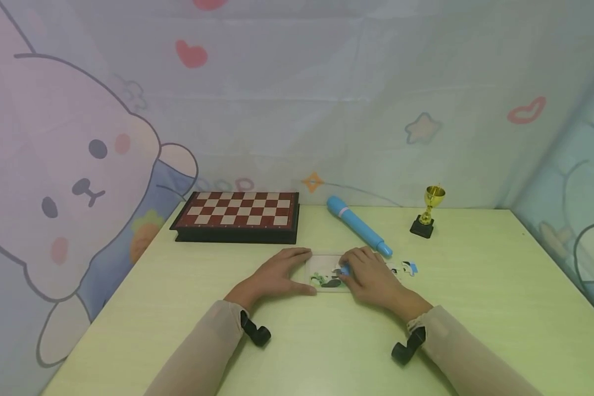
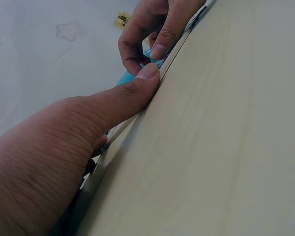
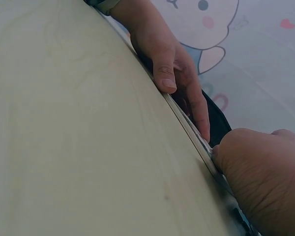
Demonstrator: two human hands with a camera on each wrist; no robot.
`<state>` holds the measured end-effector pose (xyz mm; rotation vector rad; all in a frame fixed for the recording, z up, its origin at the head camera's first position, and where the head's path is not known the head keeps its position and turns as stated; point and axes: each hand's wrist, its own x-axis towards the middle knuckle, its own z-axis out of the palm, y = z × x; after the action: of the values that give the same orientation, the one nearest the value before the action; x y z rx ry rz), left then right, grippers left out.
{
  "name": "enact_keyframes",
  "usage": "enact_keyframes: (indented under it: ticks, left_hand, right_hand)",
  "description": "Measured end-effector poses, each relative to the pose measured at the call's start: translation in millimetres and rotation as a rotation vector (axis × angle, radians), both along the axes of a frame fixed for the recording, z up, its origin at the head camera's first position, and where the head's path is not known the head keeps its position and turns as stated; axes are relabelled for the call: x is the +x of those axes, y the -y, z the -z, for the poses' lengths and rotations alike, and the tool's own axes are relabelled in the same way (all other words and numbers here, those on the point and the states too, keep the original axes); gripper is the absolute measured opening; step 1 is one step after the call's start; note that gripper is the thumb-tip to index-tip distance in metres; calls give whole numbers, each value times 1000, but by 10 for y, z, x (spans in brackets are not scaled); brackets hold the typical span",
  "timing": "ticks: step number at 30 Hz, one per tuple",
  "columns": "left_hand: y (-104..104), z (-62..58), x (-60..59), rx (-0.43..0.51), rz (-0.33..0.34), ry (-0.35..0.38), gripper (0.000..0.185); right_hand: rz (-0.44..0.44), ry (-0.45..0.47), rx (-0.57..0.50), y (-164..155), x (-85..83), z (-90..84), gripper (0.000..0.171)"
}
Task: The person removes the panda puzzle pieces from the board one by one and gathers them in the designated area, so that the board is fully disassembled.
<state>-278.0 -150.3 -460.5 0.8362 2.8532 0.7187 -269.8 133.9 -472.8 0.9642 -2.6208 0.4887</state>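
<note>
Left hand [image 1: 278, 276] at table [image 1: 322, 346], backdrop [image 1: 287, 121] behind

Head view: you receive moderate, diffuse light. A pale sheen marks the backdrop [image 1: 356, 82] at 1 o'clock and the tabletop [image 1: 322, 357] at 6 o'clock; soft shadows lie beneath your sleeves [image 1: 200, 346]. The print on the loose puzzle pieces [image 1: 407, 268] at 4 o'clock is too small to resolve cleanly. Left wrist view: you have a dimmer, cooler exposure. Your left hand [image 2: 69, 132], at 9 o'clock, shades the tabletop toward 7 o'clock; the gold trophy [image 2: 122, 19] at 12 o'clock is blurred. Right wrist view: contrast is low, and a soft shadow borders your right hand [image 3: 265, 172] at 4 o'clock.
</note>
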Motion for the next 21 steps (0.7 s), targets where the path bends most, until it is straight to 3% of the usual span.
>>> enact_keyframes:
  ticks: [21]
  left_hand:
    - [10, 25, -17, -7, 7, -10, 102]
  right_hand:
    - [-38, -13, -8, -8, -14, -18, 32]
